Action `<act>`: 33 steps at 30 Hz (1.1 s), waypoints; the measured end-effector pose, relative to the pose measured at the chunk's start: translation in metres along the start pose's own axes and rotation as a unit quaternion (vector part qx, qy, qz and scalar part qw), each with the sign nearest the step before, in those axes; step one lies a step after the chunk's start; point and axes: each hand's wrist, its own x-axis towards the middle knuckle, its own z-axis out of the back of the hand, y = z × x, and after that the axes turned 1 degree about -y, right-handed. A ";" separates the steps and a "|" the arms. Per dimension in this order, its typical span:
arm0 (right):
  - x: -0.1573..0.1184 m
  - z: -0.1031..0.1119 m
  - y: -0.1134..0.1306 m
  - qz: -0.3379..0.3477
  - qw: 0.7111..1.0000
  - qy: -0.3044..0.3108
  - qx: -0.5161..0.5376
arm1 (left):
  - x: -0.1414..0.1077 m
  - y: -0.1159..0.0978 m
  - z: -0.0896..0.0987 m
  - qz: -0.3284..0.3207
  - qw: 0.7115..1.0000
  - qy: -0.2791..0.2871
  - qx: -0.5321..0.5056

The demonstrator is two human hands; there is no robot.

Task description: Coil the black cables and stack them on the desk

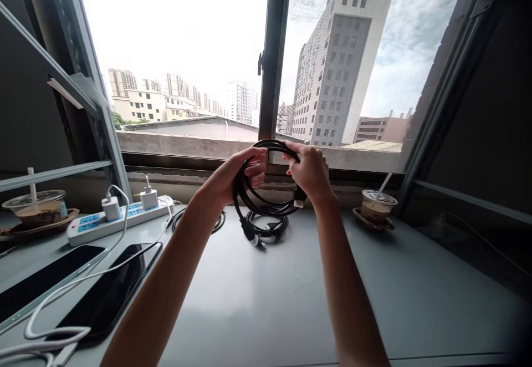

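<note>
Both hands hold up a coiled black cable (240, 192) above the table, its loops hanging as a ring between them. My left hand (245, 170) is closed around the upper left of the coil, fingers curled through the loop. At the upper right, my right hand (310, 168) pinches the coil. One plug (251, 235) dangles at the lower left of the ring, and another connector (298, 198) hangs below my right hand. Behind the held coil, a second coiled black cable (282, 224) lies on the table. A third black coil (219, 223) is partly hidden by my left forearm.
On the left stand a power strip (145, 209) with two white chargers, two dark phones (112, 286) and white charging cables (54, 292). Drink cups sit at the far left (39, 206) and back right (376, 205). A window ledge and metal frame border the grey table (257, 311).
</note>
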 end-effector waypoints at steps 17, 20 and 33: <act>0.004 0.029 -0.005 0.052 0.983 0.040 0.173 | 0.013 0.014 0.006 -0.103 0.971 -0.128 0.172; 0.005 0.023 -0.008 0.046 0.986 0.024 0.158 | 0.013 0.014 0.011 -0.101 0.982 -0.089 0.135; -0.007 -0.059 -0.060 -0.154 0.938 0.308 0.032 | 0.041 0.066 0.068 0.228 0.828 -0.138 0.494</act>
